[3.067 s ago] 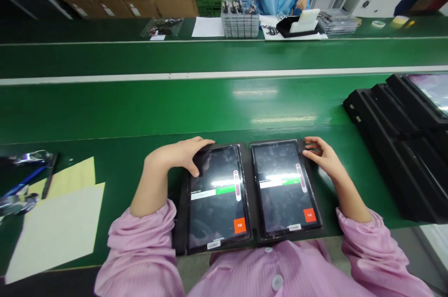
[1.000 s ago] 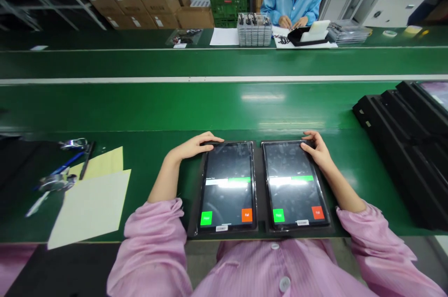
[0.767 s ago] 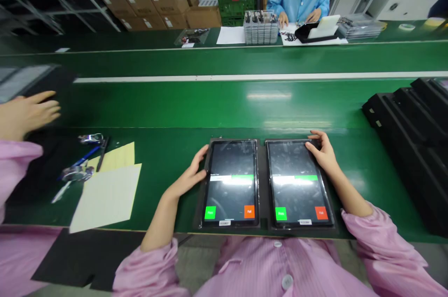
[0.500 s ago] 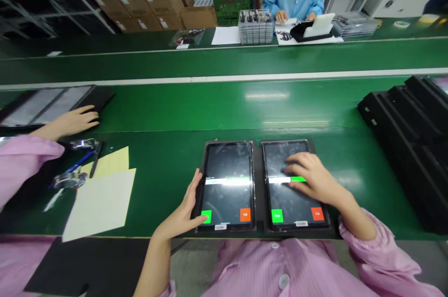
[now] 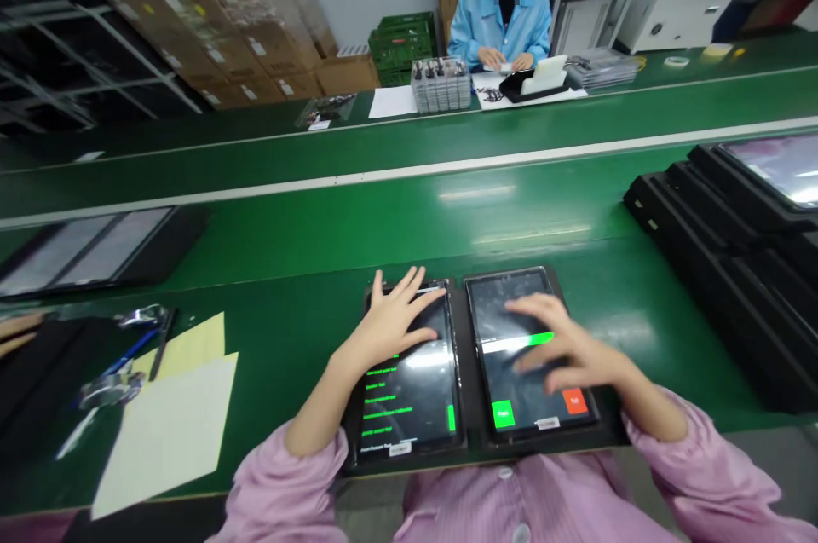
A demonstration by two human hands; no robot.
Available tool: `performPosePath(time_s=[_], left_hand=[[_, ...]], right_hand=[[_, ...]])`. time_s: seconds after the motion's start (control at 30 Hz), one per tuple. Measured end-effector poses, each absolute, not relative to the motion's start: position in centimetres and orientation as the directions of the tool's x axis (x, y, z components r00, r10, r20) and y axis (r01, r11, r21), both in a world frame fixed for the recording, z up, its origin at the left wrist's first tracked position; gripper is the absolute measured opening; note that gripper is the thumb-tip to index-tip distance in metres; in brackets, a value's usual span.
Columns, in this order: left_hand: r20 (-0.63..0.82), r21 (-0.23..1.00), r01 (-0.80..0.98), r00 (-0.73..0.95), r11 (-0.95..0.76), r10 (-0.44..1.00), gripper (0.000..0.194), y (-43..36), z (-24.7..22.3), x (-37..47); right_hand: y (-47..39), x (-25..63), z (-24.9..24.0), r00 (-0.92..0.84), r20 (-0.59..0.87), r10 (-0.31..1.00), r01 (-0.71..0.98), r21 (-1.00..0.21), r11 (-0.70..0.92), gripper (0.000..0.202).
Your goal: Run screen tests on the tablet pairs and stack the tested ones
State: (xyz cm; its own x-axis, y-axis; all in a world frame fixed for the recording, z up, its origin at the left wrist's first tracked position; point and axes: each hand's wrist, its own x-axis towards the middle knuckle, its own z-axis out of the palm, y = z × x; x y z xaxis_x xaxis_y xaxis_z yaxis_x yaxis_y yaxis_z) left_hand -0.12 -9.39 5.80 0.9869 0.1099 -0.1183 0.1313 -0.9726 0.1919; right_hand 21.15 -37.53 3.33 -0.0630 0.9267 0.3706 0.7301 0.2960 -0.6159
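- We had our left hand point(image 5: 400, 323) open, fingers spread, over the left tablet point(image 5: 418, 407), bottom centre of the frame.
- We had our right hand point(image 5: 566, 349) open, blurred, over the right tablet point(image 5: 533, 398) just beside it; we could not tell whether it touched.
- We saw paper sheets point(image 5: 167, 432) lying lower left.

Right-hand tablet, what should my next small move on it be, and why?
Perhaps bring your right hand down to the green button, if the check satisfied you: the right-hand tablet shows that and a red button, while your spread fingers are over the screen above them.
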Motion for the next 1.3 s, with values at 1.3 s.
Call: performPosePath(time_s=[1.3], left_hand=[[-0.260, 0.336, 0.109, 0.965, -0.936, 0.019, 0.039, -9.5, 7.0, 4.1]], right_hand=[[-38.6, 24.6, -1.0, 0.789, 0.006, 0.615, 0.168, -0.964, -0.207, 0.054]])
